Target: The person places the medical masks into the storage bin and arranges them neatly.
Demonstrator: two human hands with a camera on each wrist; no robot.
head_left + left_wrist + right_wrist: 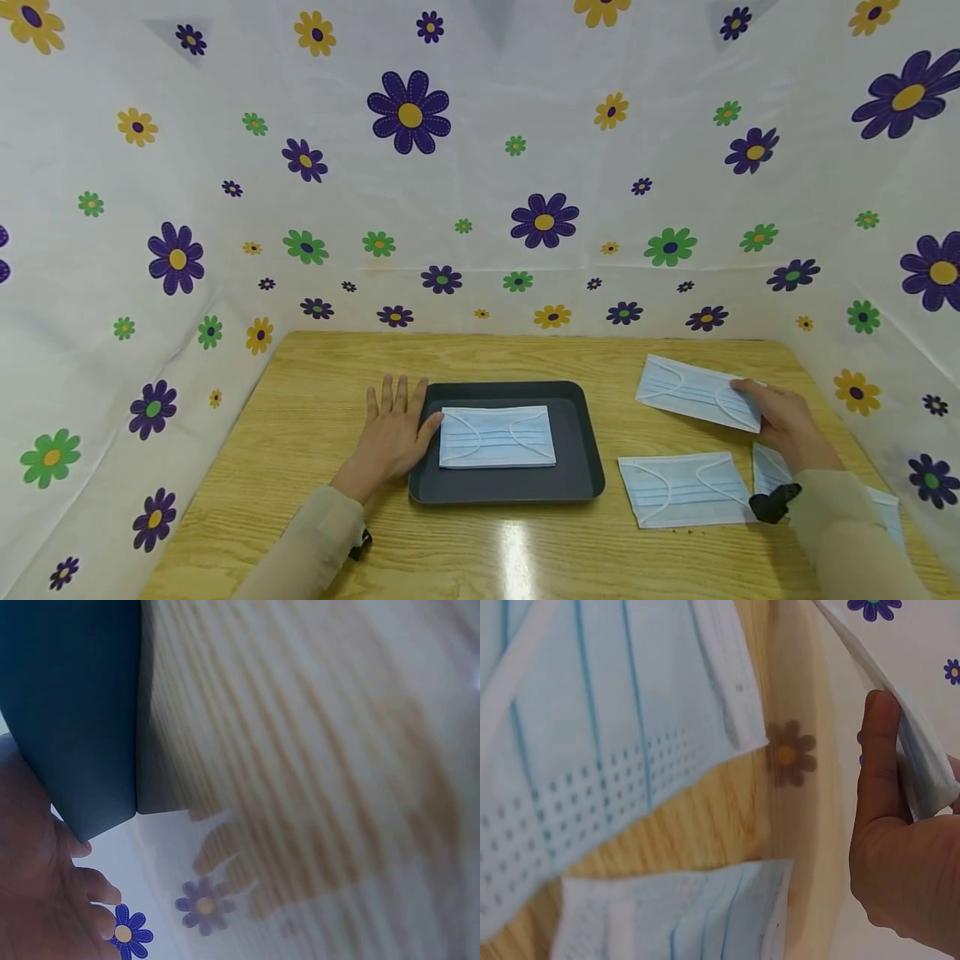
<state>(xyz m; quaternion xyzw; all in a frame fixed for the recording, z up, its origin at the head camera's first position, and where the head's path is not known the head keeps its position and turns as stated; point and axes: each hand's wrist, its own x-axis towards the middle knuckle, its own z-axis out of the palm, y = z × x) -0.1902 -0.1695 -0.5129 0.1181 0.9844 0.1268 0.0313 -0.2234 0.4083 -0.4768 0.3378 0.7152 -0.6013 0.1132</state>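
Note:
In the head view a dark grey tray [510, 492] lies mid-table with a light blue face mask [497, 437] flat inside it. My left hand [392, 432] rests at the tray's left edge, fingers spread straight, thumb over the rim near the mask. In the left wrist view that hand [45, 877] is beside the tray's outer wall [75, 712]. My right hand [791, 421] pinches another face mask [697, 392] by its right end, held above the table. The right wrist view shows this mask [922, 757] between thumb and fingers.
On the table's right side lies a face mask [686, 492], with another mask [768, 467] partly hidden behind the right wrist and one more [888, 508] by the forearm. A white flowered cloth [480, 167] surrounds the wooden table [337, 358] at the back and sides.

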